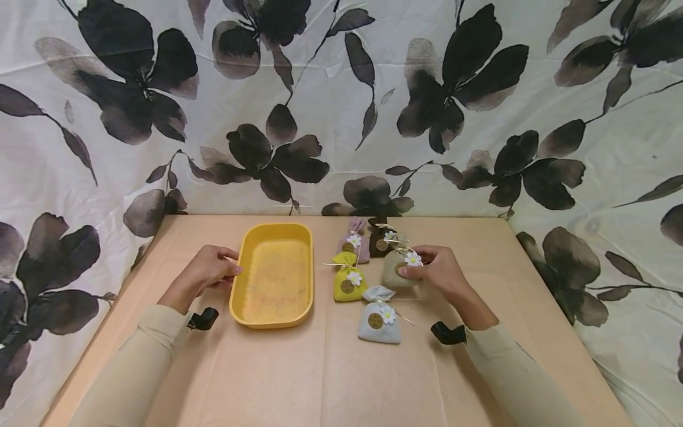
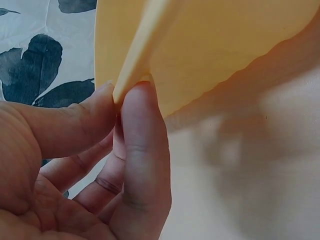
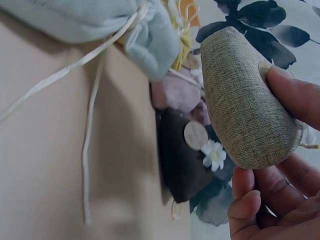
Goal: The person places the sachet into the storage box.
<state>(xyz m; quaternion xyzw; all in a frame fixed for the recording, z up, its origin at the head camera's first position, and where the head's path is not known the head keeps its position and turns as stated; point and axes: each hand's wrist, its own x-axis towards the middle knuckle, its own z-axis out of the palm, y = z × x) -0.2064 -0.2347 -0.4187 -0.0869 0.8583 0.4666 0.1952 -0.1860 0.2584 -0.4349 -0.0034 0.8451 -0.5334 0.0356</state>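
My left hand (image 1: 210,268) pinches the left rim of a shallow yellow tray (image 1: 272,276); in the left wrist view, thumb and index finger meet on that rim. Nothing lies inside the tray. Between thumb and fingers, my right hand (image 1: 440,270) grips a beige cloth pouch (image 3: 250,100) with a white flower and a round brown tag. It appears raised off the table. Close by are a light blue pouch (image 1: 379,320), a yellow-green pouch (image 1: 341,286), a lilac pouch (image 1: 364,252) and a dark brown pouch (image 1: 376,248), each tied with string.
A light wooden-toned table (image 1: 320,379) bears everything. Behind it and at the sides hangs a white cloth (image 1: 341,89) printed with dark flowers. Black wrist mounts (image 1: 448,333) sit at the sleeve cuffs.
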